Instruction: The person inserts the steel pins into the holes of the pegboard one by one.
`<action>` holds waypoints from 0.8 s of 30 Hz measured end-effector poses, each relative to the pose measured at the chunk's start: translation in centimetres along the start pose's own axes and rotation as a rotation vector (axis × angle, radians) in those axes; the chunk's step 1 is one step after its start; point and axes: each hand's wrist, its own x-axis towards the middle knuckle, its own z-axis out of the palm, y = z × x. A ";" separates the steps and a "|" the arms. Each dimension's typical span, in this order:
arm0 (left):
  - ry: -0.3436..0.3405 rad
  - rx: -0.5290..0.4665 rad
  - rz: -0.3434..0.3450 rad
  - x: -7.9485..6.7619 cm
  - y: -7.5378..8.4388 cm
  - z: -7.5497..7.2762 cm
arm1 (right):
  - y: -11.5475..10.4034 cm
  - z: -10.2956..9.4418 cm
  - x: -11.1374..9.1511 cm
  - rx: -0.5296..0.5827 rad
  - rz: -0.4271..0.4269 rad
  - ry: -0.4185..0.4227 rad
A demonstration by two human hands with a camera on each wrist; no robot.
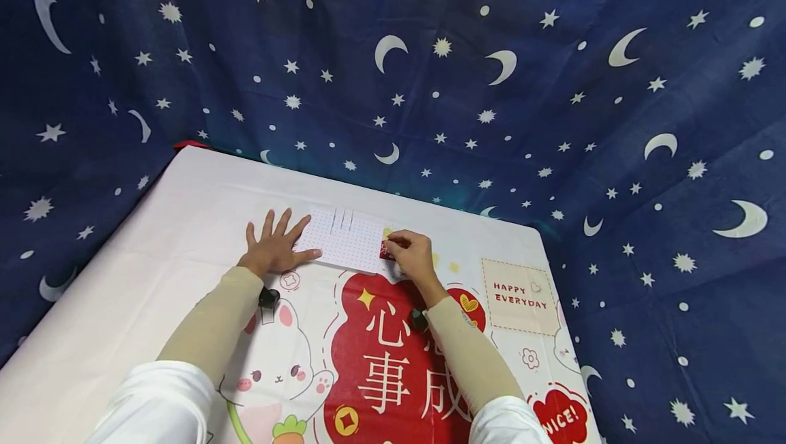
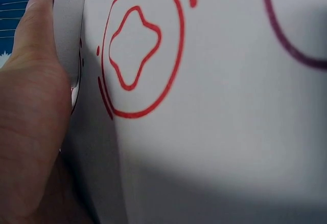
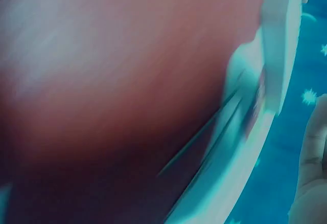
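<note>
A white board with a grid of small holes (image 1: 346,243) lies on the table. Several thin dark sticks (image 1: 342,220) rise near its far edge, left of the middle. My left hand (image 1: 274,246) rests with fingers spread at the board's left end, its thumb on the near edge; in the left wrist view that thumb (image 2: 33,35) lies against the board's side. Just off the right end, my right hand (image 1: 414,253) is low, thumb and index fingertips close together. Beside it in the blurred right wrist view are thin dark sticks (image 3: 204,137); whether the fingertips hold one is hidden.
A white cloth (image 1: 245,185) with printed rabbits, red shapes and lettering covers the table. Dark blue curtains (image 1: 430,123) with moons and stars stand behind and at both sides. A small black wrist device (image 1: 268,297) sits at my left wrist.
</note>
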 end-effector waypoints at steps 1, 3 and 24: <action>0.000 -0.005 0.003 0.0 -0.1 0.0 | 0.4 -0.6 -0.2 -0.010 0.005 0.006; 0.007 -0.029 0.012 0.0 -0.2 -0.1 | 1.2 -1.6 -0.7 -0.039 0.020 0.005; -0.012 -0.005 0.011 -0.2 0.1 -0.3 | 4.9 -5.6 -3.9 -0.206 0.161 -0.141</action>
